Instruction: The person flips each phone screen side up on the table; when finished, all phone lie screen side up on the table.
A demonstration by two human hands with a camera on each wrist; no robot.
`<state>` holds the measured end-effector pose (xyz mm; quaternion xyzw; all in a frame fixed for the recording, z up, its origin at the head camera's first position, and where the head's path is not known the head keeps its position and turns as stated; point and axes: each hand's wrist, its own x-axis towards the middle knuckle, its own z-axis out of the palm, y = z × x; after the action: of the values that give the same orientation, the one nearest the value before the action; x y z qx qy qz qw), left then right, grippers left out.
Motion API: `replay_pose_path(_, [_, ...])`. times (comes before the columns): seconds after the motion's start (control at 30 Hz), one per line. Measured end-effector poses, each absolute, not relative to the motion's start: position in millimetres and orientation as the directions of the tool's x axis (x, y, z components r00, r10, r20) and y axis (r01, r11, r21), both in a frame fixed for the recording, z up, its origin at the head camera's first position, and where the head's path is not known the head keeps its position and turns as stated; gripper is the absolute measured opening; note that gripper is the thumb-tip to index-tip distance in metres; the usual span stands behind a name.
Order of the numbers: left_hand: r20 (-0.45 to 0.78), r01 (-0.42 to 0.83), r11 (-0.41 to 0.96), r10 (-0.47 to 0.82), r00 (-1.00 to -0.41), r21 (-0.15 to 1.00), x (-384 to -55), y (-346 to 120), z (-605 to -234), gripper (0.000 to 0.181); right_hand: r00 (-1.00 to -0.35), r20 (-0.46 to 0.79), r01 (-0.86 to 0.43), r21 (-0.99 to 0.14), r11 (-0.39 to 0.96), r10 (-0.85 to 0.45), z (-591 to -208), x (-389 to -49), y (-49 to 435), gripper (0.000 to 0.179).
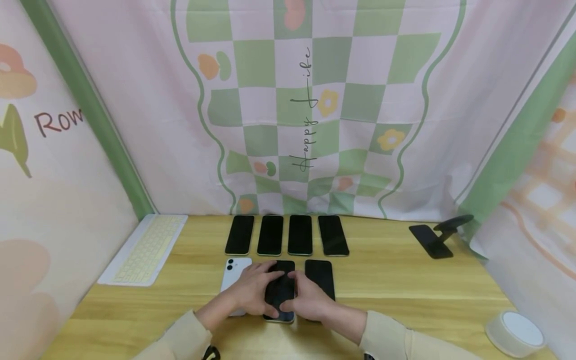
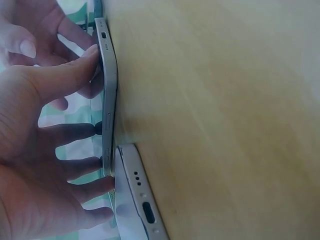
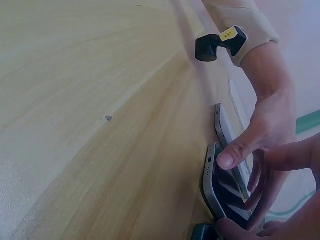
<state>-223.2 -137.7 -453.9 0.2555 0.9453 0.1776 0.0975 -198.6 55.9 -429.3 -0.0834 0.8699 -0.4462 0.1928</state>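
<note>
Both my hands are at a black-screened phone (image 1: 280, 290), face up in the middle of the front row. My left hand (image 1: 252, 290) holds its left side, thumb at the lower corner and fingers spread along the edge. From the other side, my right hand (image 1: 310, 299) grips the right edge with the thumb over the glass. In the left wrist view the phone's silver side (image 2: 109, 90) shows close over the wood. A white phone (image 1: 231, 272), back up, lies partly under the left hand. Another black phone (image 1: 320, 275) is partly covered by the right hand.
Behind, a row of several black phones (image 1: 300, 235) lies face up. A white keyboard (image 1: 144, 250) is at the left, a black stand (image 1: 438, 237) at the back right, and a roll of white tape (image 1: 515, 334) at the front right. Patterned curtains (image 1: 333, 65) enclose the wooden table (image 1: 405, 285).
</note>
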Motion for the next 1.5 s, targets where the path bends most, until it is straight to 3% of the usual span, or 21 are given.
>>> replay_pose_path(0.57, [-0.121, 0.419, 0.812, 0.503, -0.856, 0.407, -224.4, -141.0, -455.2, 0.088, -0.910, -0.243, -0.006, -0.802, 0.597, -0.336, -428.8, -201.5, 57.1, 0.074])
replay_pose_path(0.73, [-0.076, 0.411, 0.787, 0.496, -0.865, 0.460, -226.0, -150.3, -453.4, 0.082, -0.911, -0.120, -0.139, -0.811, 0.568, -0.395, -426.8, -199.6, 52.7, 0.077])
replay_pose_path(0.9, [0.056, 0.437, 0.760, 0.471, -0.880, 0.481, -227.7, -164.6, -454.5, 0.070, -0.863, -0.011, -0.292, -0.804, 0.517, -0.505, -431.9, -201.1, 45.0, 0.074])
replay_pose_path(1.27, [0.062, 0.309, 0.808, 0.323, -0.944, 0.501, -229.0, -216.3, -449.2, 0.064, -0.711, -0.007, -0.563, -0.593, 0.575, -0.703, -443.3, -200.9, 12.7, 0.071])
replay_pose_path(1.5, [0.062, 0.316, 0.820, 0.327, -0.943, 0.478, -232.3, -236.8, -456.4, 0.063, -0.679, -0.077, -0.637, -0.432, 0.639, -0.730, -442.4, -197.7, -8.9, 0.074])
